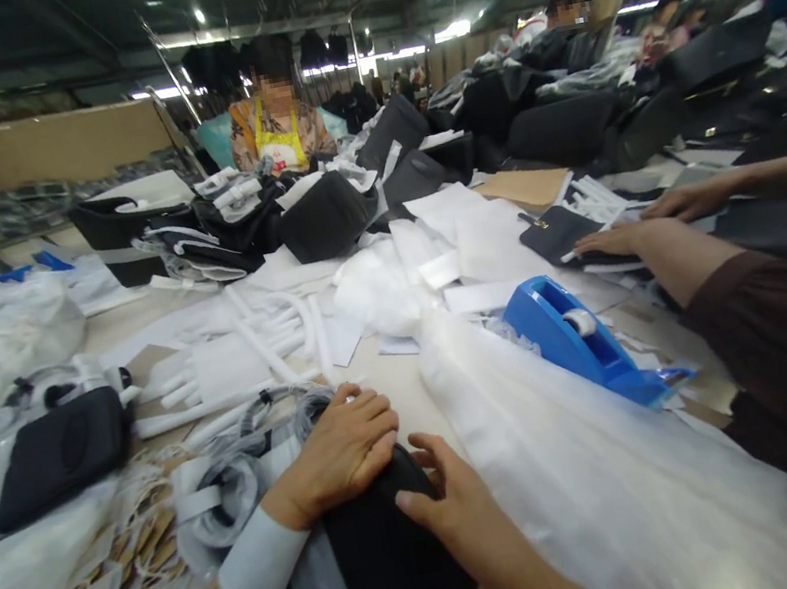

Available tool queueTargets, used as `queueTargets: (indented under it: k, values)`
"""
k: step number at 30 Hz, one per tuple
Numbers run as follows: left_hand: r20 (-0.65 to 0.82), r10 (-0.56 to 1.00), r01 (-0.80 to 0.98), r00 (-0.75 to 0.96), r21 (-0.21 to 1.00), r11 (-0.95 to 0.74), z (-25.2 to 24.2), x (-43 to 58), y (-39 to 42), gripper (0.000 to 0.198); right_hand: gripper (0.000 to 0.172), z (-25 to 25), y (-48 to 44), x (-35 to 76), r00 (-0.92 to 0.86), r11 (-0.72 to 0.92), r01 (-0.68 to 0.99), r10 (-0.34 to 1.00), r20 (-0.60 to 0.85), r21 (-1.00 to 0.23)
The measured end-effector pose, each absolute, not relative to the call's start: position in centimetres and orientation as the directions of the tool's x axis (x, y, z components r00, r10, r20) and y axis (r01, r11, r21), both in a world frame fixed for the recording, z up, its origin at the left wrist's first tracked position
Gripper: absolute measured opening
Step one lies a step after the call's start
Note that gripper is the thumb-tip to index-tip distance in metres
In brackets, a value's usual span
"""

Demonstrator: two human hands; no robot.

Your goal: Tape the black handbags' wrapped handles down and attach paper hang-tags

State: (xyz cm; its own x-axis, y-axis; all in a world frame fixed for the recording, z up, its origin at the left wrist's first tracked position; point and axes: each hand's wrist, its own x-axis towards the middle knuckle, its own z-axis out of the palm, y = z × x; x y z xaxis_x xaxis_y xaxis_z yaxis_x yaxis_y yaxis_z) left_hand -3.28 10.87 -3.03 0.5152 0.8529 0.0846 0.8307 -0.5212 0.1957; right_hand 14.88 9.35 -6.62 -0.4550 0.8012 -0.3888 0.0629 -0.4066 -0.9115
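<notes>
A black bag (396, 568) lies in front of me, with a pale wrapped band along its left side. My left hand (344, 445), with a white cuff at the wrist, is closed over the bag's far end, fingers together. Against the bag's right edge is my right hand (464, 495), its thumb and fingers curved and apart. Beside my left wrist lies a coil of wrapped strap (227, 496). A stack of white translucent sheets or bags (556, 438) spreads to the right of my right hand.
A blue tape dispenser (577, 343) stands at right. Beyond it, a co-worker's hands (619, 239) rest on a dark bag. White tubes (263, 333), string tags (152, 540) and another black bag (60, 455) lie left. More bags are piled behind, before another person (278, 132).
</notes>
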Motion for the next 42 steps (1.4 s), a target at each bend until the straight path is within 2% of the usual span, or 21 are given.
queueTargets:
  k: [5, 8, 12, 15, 18, 25, 26, 28, 31, 32, 33, 34, 36, 42]
  values:
    - [0.068, 0.845, 0.832, 0.531, 0.146, -0.534, -3.2, -3.0, 10.8, 0.023, 0.064, -5.7, 11.0, 14.9, -0.514, -0.544, 0.023, 0.713, -0.476, -0.839]
    - [0.1, 0.838, 0.83, 0.536, 0.121, -0.545, -3.4, -2.9, 10.7, 0.022, 0.049, -5.2, 11.8, 14.5, -0.557, -0.577, 0.003, 0.678, -0.48, -0.817]
    - [0.156, 0.838, 0.835, 0.523, 0.103, -0.541, -4.1, -2.9, 10.6, 0.02, 0.026, -5.5, 12.6, 13.8, -0.615, -0.544, 0.018, 0.656, -0.438, -0.839]
    - [0.176, 0.853, 0.855, 0.491, 0.089, -0.511, -4.4, -2.9, 10.6, 0.014, 0.015, -5.9, 13.0, 13.4, -0.632, -0.524, 0.042, 0.645, -0.429, -0.851]
    - [0.214, 0.848, 0.86, 0.485, 0.059, -0.506, -4.8, -2.7, 10.5, 0.012, 0.011, -6.4, 13.4, 13.2, -0.617, -0.509, 0.064, 0.656, -0.435, -0.858]
    - [0.294, 0.801, 0.838, 0.521, -0.002, -0.545, -6.6, -2.5, 10.4, 0.02, 0.016, -7.7, 13.6, 13.0, -0.566, -0.449, 0.133, 0.697, -0.44, -0.884]
    - [0.287, 0.809, 0.843, 0.512, 0.011, -0.538, -6.8, -2.5, 10.4, 0.021, 0.016, -7.6, 13.9, 13.1, -0.574, -0.423, 0.175, 0.689, -0.442, -0.889]
    - [0.289, 0.817, 0.844, 0.499, 0.052, -0.534, -6.9, -2.6, 10.5, 0.024, 0.014, -6.5, 15.2, 13.4, -0.628, -0.316, 0.36, 0.613, -0.478, -0.878]
    - [0.306, 0.798, 0.821, 0.52, 0.077, -0.565, -6.9, -2.7, 10.7, 0.025, 0.004, -2.8, 20.2, 13.2, -0.67, 0.07, 0.632, 0.551, -0.498, -0.772]
    - [0.308, 0.793, 0.817, 0.526, 0.077, -0.572, -6.8, -2.8, 10.8, 0.025, 0.008, -1.3, 22.7, 12.9, -0.641, 0.22, 0.662, 0.662, -0.389, -0.716]
    - [0.308, 0.791, 0.815, 0.529, 0.076, -0.575, -6.8, -2.8, 10.9, 0.025, 0.013, 0.1, 25.3, 12.3, -0.574, 0.364, 0.712, 0.794, -0.199, -0.6]
    - [0.311, 0.791, 0.816, 0.526, 0.077, -0.573, -6.8, -2.8, 10.9, 0.024, 0.019, 1.3, 28.0, 11.6, -0.51, 0.387, 0.754, 0.854, -0.101, -0.531]
    - [0.333, 0.791, 0.818, 0.513, 0.089, -0.568, -6.9, -2.8, 10.9, 0.023, 0.03, 2.9, 33.1, 9.8, -0.41, 0.37, 0.823, 0.912, 0.002, -0.431]
    - [0.413, 0.775, 0.826, 0.479, 0.087, -0.557, -7.7, -2.8, 11.0, 0.02, 0.045, 0.9, 40.2, 4.0, -0.302, 0.31, 0.923, 0.951, 0.073, -0.227]
